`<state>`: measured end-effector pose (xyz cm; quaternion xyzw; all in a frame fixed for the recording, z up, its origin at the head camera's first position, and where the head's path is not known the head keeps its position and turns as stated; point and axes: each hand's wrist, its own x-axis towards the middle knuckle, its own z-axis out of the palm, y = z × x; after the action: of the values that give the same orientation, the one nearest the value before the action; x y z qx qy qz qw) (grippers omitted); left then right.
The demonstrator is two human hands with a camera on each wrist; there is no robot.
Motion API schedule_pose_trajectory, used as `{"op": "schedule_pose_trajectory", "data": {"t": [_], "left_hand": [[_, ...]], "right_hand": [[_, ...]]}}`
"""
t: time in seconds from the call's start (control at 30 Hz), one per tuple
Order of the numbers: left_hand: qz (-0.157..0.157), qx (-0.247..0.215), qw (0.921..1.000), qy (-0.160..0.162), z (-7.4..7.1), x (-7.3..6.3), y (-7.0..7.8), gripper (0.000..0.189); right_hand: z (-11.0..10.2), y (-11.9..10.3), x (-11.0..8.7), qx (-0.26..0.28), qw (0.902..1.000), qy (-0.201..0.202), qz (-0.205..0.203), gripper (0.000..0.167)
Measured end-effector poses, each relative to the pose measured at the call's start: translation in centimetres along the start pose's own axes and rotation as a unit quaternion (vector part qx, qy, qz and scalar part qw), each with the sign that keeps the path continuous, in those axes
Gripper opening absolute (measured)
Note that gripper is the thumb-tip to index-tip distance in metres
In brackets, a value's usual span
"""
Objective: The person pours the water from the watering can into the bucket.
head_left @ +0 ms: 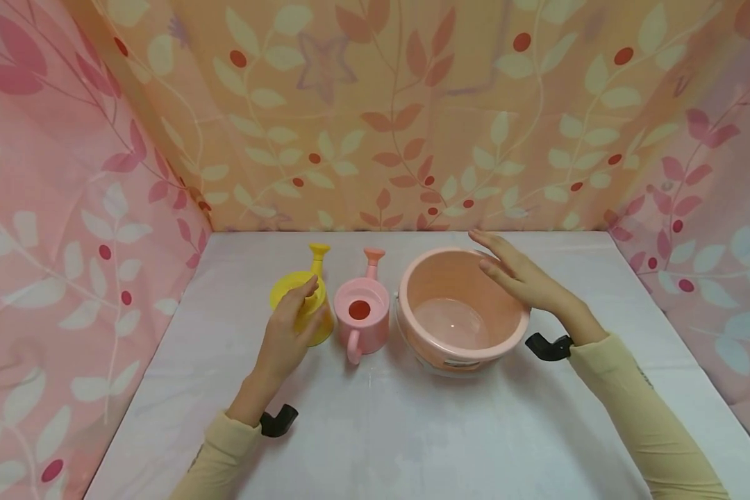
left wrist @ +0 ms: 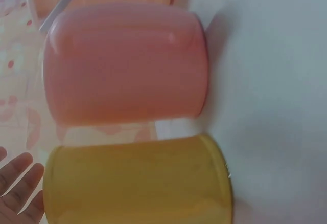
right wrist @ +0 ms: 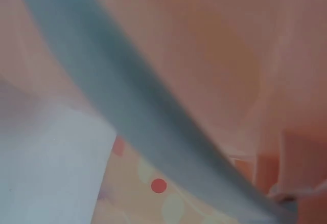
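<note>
My left hand (head_left: 283,335) hovers over a yellow watering can (head_left: 323,326), its fingers extended along the top. In the left wrist view these fingers (left wrist: 20,175) are spread beside the yellow can's upper end; contact cannot be made out. Right of it stands a pink watering can (head_left: 375,332), upright, spout pointing away and handle toward me. Farther right is a peach bucket (head_left: 405,295), upright, with nothing seen inside. Over its right rim my right hand (head_left: 531,283) reaches with straight fingers. A pale bucket handle (right wrist: 127,96) crosses the right wrist view, where the right fingers are not seen.
A white-covered table (head_left: 375,437) carries all three things in a row near its back edge. Patterned cloth (head_left: 387,118) rises behind it, with pink cloth (head_left: 56,264) at the sides. A black wrist mount (head_left: 279,421) sticks out from each sleeve.
</note>
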<state>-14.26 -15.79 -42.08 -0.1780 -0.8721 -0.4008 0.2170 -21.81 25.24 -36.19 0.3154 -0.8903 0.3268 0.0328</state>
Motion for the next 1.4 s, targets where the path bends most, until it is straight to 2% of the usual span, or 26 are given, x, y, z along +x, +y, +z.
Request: {"op": "schedule_pose_trajectory", "data": {"t": [0.13, 0.27, 0.53, 0.8, 0.97, 1.23, 1.4], "left_hand": [[-0.006, 0.0, 1.0, -0.008, 0.5, -0.5, 0.2, 0.056], [0.006, -0.004, 0.9999, -0.007, 0.9, -0.9, 0.3, 0.054], [0.019, -0.007, 0.9997, -0.012, 1.3, -1.5, 0.5, 0.053], [0.034, -0.019, 0.9992, -0.008, 1.5, -2.1, 1.0, 0.05], [0.023, -0.03, 0.9992, -0.014, 2.0, -2.6, 1.1, 0.048], [-0.006, -0.058, 0.9983, -0.009, 3.2, -3.6, 1.1, 0.025], [-0.023, -0.067, 0.9973, -0.02, 4.0, -4.1, 1.0, 0.025]], "right_hand": [[0.4, 0.0, -0.2, -0.003, 0.9998, -0.008, 0.018, 0.057], [0.7, 0.1, -0.3, 0.004, 0.9992, -0.015, 0.036, 0.053], [0.7, 0.1, -0.4, 0.025, 0.9978, -0.037, 0.05, 0.047], [1.0, 0.1, -0.4, 0.023, 0.9975, -0.035, 0.056, 0.046], [1.1, 0.3, -0.3, 0.015, 0.9978, -0.033, 0.056, 0.045], [1.0, 0.4, -0.3, 0.029, 0.9972, -0.033, 0.061, 0.045], [1.1, 0.4, -0.3, 0.033, 0.9974, -0.028, 0.058, 0.044]]}}
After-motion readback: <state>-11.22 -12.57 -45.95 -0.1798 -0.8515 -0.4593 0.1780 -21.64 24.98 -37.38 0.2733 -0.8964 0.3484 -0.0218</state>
